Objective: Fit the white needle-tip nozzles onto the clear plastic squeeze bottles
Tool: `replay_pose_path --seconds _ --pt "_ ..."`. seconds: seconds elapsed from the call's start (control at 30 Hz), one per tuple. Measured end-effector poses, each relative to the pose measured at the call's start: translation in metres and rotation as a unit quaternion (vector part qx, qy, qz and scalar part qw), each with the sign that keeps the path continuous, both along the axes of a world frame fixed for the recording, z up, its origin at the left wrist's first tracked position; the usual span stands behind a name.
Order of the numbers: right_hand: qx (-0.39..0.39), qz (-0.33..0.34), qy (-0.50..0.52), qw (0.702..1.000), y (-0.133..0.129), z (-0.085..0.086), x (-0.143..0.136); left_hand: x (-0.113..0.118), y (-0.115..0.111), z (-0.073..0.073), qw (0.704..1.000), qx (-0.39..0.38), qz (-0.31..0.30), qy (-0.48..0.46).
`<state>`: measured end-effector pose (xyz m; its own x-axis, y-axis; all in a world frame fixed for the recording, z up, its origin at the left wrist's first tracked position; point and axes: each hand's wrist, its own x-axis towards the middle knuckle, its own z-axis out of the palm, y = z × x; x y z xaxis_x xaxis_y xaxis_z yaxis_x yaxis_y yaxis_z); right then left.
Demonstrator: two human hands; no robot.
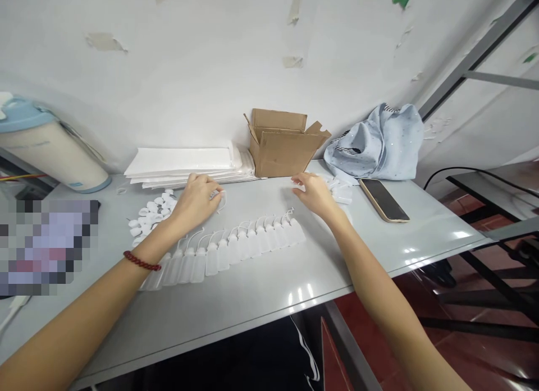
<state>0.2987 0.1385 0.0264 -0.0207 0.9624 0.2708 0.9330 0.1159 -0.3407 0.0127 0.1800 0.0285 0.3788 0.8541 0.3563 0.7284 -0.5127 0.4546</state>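
My left hand (197, 199) is pinched closed at the fingertips on a small white cap with a thin loop (222, 201), held above the table. A heap of white caps (147, 214) lies beside that wrist. In front of both hands runs a slanting row of small translucent white bottles (236, 248), lying side by side with caps and thin loops at their far ends. My right hand (314, 193) hovers past the row's right end, fingers curved and apart, with nothing visible in them. Close to its outer side are loose clear-white pieces (342, 193), partly hidden by the hand.
Against the wall stand a stack of white padded envelopes (181, 162), an open cardboard box (282, 152) and a light blue cloth bag (379, 144). A phone (383, 200) lies at the right. On the left are a cream bottle (50, 150) and a blurred device (50, 245).
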Motion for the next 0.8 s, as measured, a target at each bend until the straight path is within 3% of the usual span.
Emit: replay_pose_path --seconds 0.13,0.2,0.23,0.33,0.4,0.7,0.8 --pt "0.030 0.087 0.061 0.994 -0.017 0.007 -0.030 -0.001 -0.033 0.028 0.994 -0.092 -0.003 -0.057" --pt "0.068 0.171 0.152 0.971 -0.028 0.007 -0.046 -0.003 -0.050 0.037 0.987 -0.141 0.008 -0.079" --pt "0.071 0.202 0.177 0.961 -0.034 0.006 -0.054 -0.004 -0.058 0.039 0.970 -0.211 0.023 -0.116" --pt "0.054 0.262 0.197 0.943 -0.050 0.005 -0.073 -0.008 -0.072 0.035 0.920 -0.348 0.012 -0.182" --pt "0.060 0.292 0.183 0.937 -0.059 0.004 -0.083 -0.011 -0.077 0.030 0.897 -0.390 -0.009 -0.209" --pt "0.097 0.303 0.166 0.933 -0.072 0.006 -0.090 -0.013 -0.085 0.030 0.799 -0.504 -0.069 -0.322" --pt "0.097 0.312 0.166 0.930 -0.072 0.005 -0.090 -0.010 -0.088 0.027 0.783 -0.522 -0.069 -0.332"
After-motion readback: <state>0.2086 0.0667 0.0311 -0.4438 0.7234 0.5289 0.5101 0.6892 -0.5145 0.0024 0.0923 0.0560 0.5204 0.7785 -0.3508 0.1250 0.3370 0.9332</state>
